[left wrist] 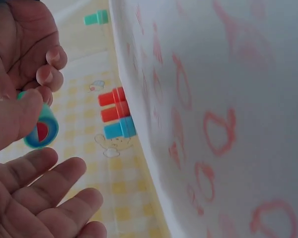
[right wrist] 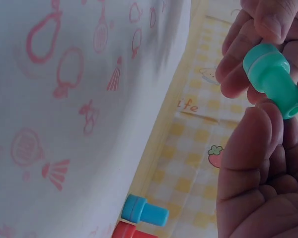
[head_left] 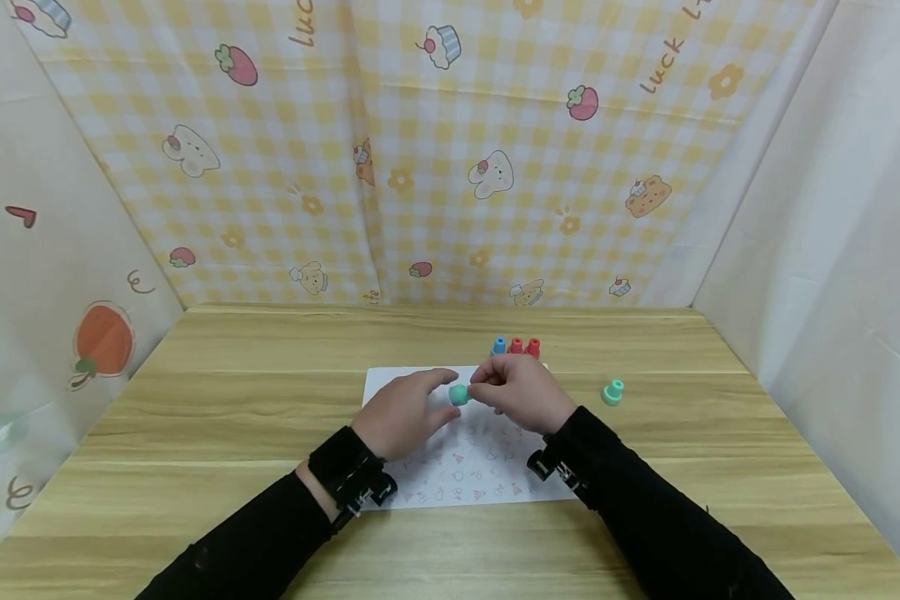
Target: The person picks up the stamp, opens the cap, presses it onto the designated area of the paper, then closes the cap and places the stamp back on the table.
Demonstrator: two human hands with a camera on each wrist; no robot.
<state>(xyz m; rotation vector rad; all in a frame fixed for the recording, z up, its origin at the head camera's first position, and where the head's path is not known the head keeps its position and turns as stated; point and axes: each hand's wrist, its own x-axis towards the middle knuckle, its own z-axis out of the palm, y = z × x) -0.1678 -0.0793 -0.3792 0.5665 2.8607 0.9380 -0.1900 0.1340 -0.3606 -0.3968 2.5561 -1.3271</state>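
Note:
A green toy stamp (head_left: 459,395) is held above the white paper (head_left: 480,475). My right hand (head_left: 523,393) pinches the stamp by its narrow handle. On the other side, my left hand (head_left: 399,415) has its thumb and fingers spread around the wide end. In the left wrist view, the end of the stamp (left wrist: 41,133) shows a red and white face inside a blue ring, partly covered by the left thumb (left wrist: 25,119). Rows of small pink-red prints (right wrist: 69,74) cover much of the paper.
Behind the paper stand a blue stamp (head_left: 499,345) and two red stamps (head_left: 517,345) in a row. Another green stamp (head_left: 612,392) stands upright on the wooden table (head_left: 255,400), right of the paper. A patterned curtain (head_left: 435,208) hangs along the back edge.

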